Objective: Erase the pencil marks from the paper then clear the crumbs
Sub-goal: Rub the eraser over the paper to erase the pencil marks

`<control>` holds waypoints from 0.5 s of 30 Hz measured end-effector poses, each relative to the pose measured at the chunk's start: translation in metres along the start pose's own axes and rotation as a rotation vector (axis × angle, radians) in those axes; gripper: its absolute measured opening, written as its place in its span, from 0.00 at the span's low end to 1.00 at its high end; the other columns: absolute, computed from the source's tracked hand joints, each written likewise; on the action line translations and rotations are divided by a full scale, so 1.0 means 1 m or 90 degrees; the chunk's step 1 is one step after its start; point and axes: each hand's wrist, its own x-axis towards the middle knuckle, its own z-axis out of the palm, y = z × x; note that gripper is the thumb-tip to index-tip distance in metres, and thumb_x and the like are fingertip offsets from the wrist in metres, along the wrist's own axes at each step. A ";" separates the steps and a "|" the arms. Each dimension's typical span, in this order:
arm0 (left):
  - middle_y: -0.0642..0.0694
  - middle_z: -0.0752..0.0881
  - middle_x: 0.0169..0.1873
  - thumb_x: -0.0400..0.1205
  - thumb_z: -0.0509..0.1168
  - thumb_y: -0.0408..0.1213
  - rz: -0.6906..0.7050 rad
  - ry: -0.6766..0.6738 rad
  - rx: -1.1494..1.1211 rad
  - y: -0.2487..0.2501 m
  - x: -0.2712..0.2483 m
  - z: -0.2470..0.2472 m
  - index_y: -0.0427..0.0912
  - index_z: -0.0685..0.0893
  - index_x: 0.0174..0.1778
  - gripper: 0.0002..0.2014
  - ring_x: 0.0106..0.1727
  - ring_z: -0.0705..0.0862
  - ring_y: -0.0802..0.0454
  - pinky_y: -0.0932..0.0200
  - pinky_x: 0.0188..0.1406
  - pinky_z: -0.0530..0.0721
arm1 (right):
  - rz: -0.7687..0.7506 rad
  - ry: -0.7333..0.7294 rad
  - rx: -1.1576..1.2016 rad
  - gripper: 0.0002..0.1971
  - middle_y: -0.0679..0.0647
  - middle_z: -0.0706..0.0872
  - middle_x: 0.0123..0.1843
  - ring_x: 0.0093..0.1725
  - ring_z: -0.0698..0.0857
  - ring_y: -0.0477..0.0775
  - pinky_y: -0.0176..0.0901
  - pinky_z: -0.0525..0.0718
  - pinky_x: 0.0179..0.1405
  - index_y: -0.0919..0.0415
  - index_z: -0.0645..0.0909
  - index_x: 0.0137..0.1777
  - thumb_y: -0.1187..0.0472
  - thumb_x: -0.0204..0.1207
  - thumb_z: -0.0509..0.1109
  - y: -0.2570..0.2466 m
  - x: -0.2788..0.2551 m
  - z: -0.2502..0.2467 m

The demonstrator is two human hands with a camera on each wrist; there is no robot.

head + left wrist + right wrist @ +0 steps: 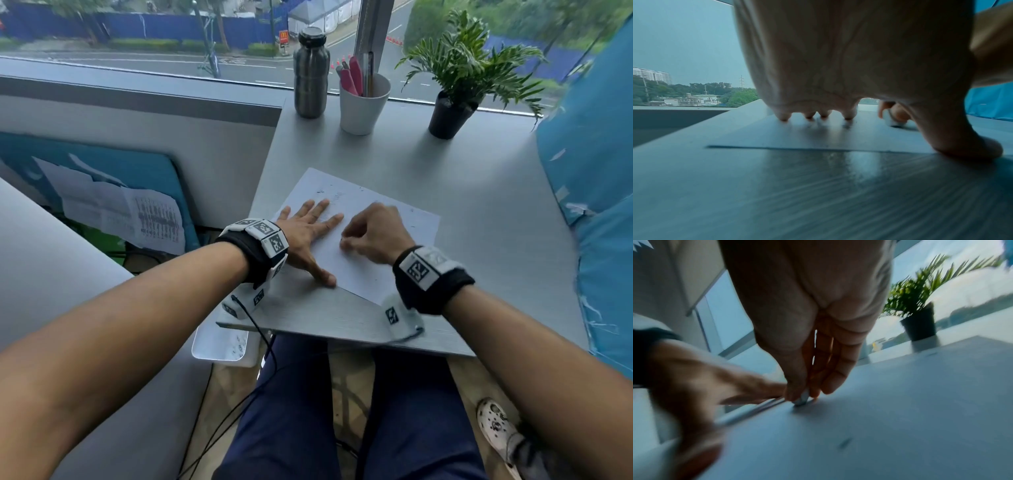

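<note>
A white sheet of paper (363,267) lies on the grey table (479,219), with faint pencil marks (334,197) near its far edge. My left hand (308,233) lies flat on the paper's left side, fingers straight and spread, thumb at the near edge. My right hand (373,233) pinches a small white eraser (802,400) between thumb and fingers and presses it on the paper's middle. In the left wrist view the eraser (892,119) shows beyond my left thumb. A few dark specks (411,226) dot the sheet's right side.
A steel bottle (311,73), a white cup of pens (363,102) and a potted plant (452,113) stand at the table's far edge by the window. A blue cushion (596,178) borders the right side. A grey partition (137,113) rises at the left.
</note>
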 end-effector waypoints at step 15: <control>0.52 0.23 0.81 0.57 0.70 0.79 -0.006 0.002 0.005 0.000 0.000 0.001 0.64 0.30 0.83 0.69 0.82 0.24 0.49 0.35 0.80 0.28 | -0.071 -0.074 -0.002 0.07 0.50 0.93 0.36 0.35 0.90 0.42 0.38 0.89 0.46 0.57 0.93 0.40 0.62 0.62 0.84 -0.004 -0.007 0.006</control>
